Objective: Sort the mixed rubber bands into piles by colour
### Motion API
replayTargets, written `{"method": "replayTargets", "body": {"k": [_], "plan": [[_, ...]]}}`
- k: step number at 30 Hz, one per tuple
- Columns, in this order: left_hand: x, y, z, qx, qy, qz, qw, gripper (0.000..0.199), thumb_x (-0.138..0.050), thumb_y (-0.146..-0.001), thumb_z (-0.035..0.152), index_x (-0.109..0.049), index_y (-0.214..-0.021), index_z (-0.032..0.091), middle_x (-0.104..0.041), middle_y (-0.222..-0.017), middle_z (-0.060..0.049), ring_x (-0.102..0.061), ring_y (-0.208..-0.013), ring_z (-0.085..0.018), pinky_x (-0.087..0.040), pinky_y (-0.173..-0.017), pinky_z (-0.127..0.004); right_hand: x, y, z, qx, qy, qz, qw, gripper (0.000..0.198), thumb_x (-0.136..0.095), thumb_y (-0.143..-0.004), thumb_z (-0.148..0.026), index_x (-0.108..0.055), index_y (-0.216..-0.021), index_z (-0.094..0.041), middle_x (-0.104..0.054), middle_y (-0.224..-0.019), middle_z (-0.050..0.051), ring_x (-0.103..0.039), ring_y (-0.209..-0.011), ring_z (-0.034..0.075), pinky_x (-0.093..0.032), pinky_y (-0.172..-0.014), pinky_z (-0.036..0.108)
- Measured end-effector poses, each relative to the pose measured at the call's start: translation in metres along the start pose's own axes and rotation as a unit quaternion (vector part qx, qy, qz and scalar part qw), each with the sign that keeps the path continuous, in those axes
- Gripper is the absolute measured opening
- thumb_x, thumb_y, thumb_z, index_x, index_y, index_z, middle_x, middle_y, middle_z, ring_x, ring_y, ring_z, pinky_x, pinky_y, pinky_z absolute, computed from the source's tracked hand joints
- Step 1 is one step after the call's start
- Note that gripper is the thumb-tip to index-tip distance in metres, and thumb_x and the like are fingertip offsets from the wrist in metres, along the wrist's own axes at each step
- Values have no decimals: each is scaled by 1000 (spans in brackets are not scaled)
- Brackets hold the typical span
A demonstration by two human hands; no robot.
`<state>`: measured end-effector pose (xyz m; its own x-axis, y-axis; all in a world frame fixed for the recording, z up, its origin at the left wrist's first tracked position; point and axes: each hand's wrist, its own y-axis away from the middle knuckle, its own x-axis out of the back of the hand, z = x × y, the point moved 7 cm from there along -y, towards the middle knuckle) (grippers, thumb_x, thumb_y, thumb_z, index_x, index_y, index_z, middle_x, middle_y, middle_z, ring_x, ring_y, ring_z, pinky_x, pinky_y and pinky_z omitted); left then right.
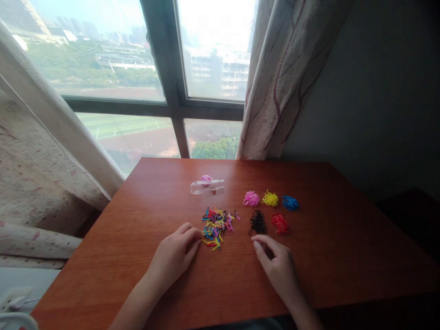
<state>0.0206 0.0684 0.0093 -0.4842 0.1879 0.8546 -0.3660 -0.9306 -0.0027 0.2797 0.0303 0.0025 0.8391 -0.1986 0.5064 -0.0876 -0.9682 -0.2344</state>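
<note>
A mixed pile of small, thin coloured loops, too small to name surely, lies on the wooden table in front of me. At its left edge rests my left hand, thumb and fingers drawn together by the loops. Whatever is between those fingertips is hidden. My right hand is just below a black pile, its thumb and forefinger tips close together in a pinch. I cannot make out anything in it. Beyond the black pile are single-colour piles: pink, yellow, blue and red.
A clear plastic bottle-like container lies on its side towards the back, with a pink item at it. The table ends at a window with curtains. A socket panel is at lower left.
</note>
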Motion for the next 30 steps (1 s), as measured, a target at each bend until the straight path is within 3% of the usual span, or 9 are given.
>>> {"method": "replayTargets", "body": {"k": [10, 18, 23, 30], "plan": [[-3, 2, -3, -11, -28, 3, 1000, 20, -43, -96, 27, -62, -91, 25, -63, -96, -1, -64, -81, -16, -46, -70, -24, -4, 2, 1, 7, 8, -2, 1000, 23, -51, -94, -30, -71, -88, -19, -70, -74, 3, -65, -63, 16, -48, -59, 22], [13, -8, 2, -11, 3, 89, 996, 15, -47, -93, 27, -60, -86, 22, -63, -87, 0, -59, -71, -13, -45, -65, -24, -5, 1, -2, 22, 16, -4, 1000, 23, -50, -93, -28, -71, -88, -19, -71, -76, 4, -66, -65, 17, -51, -60, 23], [12, -52, 49, -52, -9, 90, 995, 14, -51, -92, 26, -63, -88, 22, -65, -89, -2, -61, -76, -14, -46, -67, -24, -8, 1, -2, 39, 33, -9, 999, 21, -50, -92, -24, -71, -91, -20, -73, -80, 4, -69, -68, 18, -53, -62, 23], [-22, -142, 128, -104, -68, 62, 990, 18, -49, -94, 26, -66, -93, 22, -65, -97, -6, -63, -86, -19, -47, -68, -27, -11, 0, -3, 65, 54, -15, 996, 21, -50, -92, -19, -71, -93, -21, -75, -87, 5, -71, -77, 19, -55, -71, 26]]}}
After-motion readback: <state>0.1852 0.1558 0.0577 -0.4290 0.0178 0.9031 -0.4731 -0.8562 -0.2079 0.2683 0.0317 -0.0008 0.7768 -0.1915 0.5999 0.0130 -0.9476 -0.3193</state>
